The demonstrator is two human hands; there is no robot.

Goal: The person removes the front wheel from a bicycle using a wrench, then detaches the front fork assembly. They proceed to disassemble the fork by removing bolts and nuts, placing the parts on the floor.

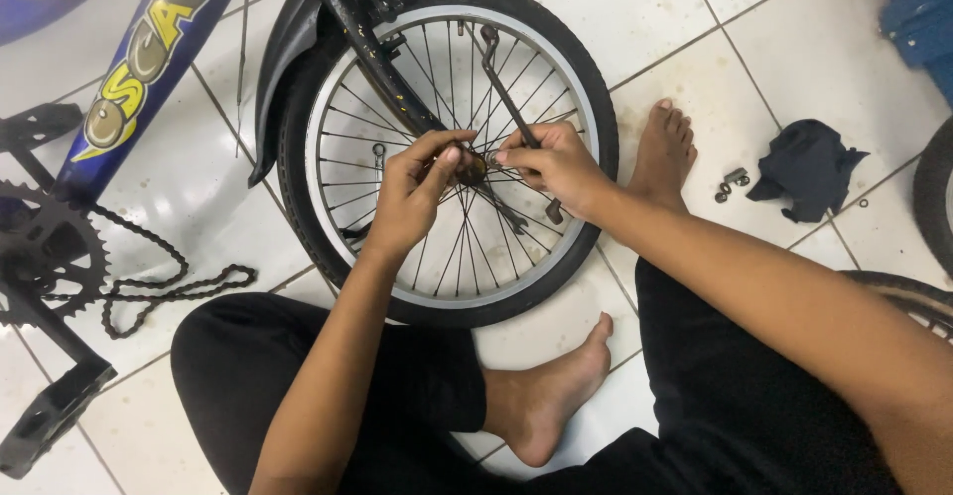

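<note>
A small bicycle wheel [586, 108] with a black tyre and silver spokes lies flat on the tiled floor, still in its black fork [367, 38]. My left hand [412, 192] pinches the hub [471, 167] at the wheel's centre from the left. My right hand [556, 165] grips the hub end and a thin metal stay [501, 83] from the right. Both hands meet over the axle. What sits under the fingertips is hidden.
A blue bicycle frame [149, 48] lies at the upper left, with a chainring [45, 247], loose chain [169, 286] and black pedal [50, 411]. A dark cloth [809, 167] and small nuts [733, 182] lie at the right. My bare feet [665, 147] flank the wheel.
</note>
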